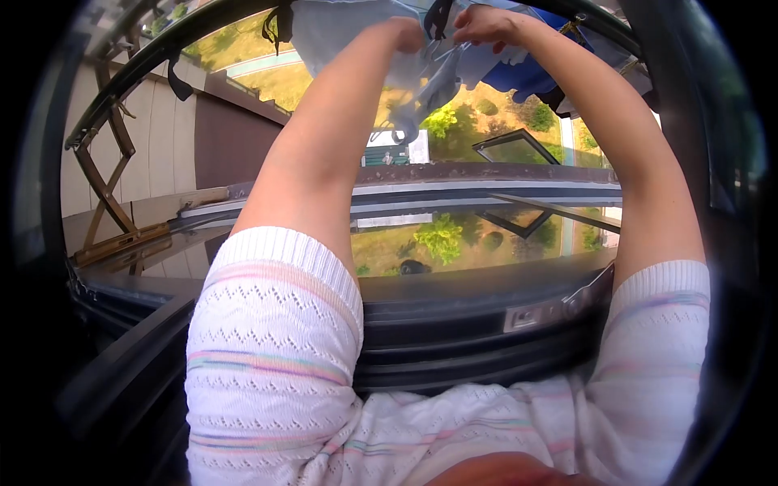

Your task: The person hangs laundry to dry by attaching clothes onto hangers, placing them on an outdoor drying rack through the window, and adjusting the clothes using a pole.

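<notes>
Both my arms reach out through a window to a light blue garment (340,40) hanging at the top of the head view. My left hand (408,35) is closed at the cloth, its fingertips mostly hidden. Just to its right, my right hand (491,27) has its fingers curled in at the garment's edge, close to a thin pale cord. A black strap (438,19) hangs between the two hands. Below them dangles a twisted, bunched part of the same light blue cloth. A dark blue cloth (519,75) hangs behind my right hand.
A dark rail (174,61) curves across the top, with black ties on it. On the left, a folding metal bracket (105,182) stands by a pale wall. The window sill (486,304) with a metal latch (559,308) lies under my arms. Ground and trees show far below.
</notes>
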`<action>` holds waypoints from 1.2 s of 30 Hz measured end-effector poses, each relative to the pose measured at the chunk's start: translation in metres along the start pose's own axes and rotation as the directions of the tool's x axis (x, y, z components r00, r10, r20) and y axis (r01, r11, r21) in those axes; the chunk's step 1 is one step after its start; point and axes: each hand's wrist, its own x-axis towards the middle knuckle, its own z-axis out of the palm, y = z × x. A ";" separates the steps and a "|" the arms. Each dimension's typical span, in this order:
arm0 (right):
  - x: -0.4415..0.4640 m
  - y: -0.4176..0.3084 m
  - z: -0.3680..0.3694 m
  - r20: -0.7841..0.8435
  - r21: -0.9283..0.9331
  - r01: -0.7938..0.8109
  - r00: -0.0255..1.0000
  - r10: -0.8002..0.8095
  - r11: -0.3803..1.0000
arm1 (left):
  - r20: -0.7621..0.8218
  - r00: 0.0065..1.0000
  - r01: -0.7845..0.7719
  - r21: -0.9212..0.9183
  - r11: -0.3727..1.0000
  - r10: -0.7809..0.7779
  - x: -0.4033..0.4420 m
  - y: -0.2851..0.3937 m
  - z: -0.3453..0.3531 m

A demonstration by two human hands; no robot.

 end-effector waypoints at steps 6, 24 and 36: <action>-0.059 -0.038 -0.039 0.122 -0.190 0.063 0.992 -0.040 0.980 | 0.178 0.978 0.098 0.069 0.993 -0.109 -0.020 0.015 -0.024; -0.387 -0.102 0.074 -0.881 -0.111 0.502 0.349 -0.319 0.857 | 0.171 0.965 -0.241 0.269 0.933 0.200 -0.085 0.222 -0.174; -0.635 -0.136 0.469 -0.527 0.723 0.055 0.688 0.499 0.689 | -0.513 0.789 -0.355 0.066 0.932 0.337 -0.156 0.256 -0.173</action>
